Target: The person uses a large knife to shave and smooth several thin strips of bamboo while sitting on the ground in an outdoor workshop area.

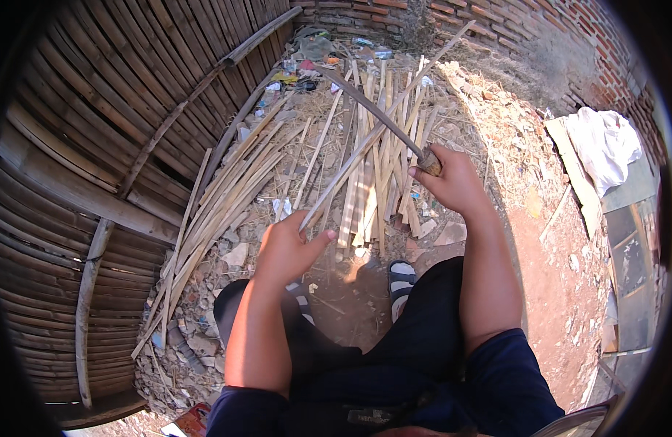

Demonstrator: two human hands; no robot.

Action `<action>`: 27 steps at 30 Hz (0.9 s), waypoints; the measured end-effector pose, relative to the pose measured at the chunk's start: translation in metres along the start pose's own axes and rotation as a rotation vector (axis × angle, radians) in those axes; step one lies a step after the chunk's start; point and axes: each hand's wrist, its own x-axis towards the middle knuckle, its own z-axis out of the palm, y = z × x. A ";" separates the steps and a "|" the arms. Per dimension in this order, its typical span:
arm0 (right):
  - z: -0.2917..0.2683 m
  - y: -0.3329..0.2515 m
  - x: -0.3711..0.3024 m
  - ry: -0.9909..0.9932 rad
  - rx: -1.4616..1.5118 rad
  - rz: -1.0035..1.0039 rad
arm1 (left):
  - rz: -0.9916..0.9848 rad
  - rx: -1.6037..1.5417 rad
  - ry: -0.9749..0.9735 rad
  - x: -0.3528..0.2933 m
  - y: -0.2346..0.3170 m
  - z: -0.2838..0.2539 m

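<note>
Left hand (pixel 285 251) grips bamboo strip (pixel 380 131); right fist (pixel 452 182) hides knife (pixel 372 109) handle.

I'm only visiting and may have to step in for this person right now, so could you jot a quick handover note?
Left hand: pinches the near end of a long bamboo strip that slants up and away.
Right hand: closed on the wooden handle of a long knife, its blade crossing the strip.
On the ground ahead: a pile of cut bamboo slats, and more long strips leaning by the woven bamboo wall.
Done: many slats are already cut and piled.
Left: the held strip is still being worked; how far along it is cannot be told.
</note>
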 end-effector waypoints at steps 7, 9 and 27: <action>0.026 -0.043 -0.021 -0.377 -0.117 -0.433 | 0.033 0.004 -0.024 0.003 -0.001 0.009; 0.028 -0.042 -0.021 -0.361 -0.084 -0.434 | 0.005 0.058 -0.062 0.006 -0.009 0.011; 0.027 -0.039 -0.014 -0.426 -0.081 -0.375 | 0.021 -0.029 -0.096 0.002 -0.004 0.008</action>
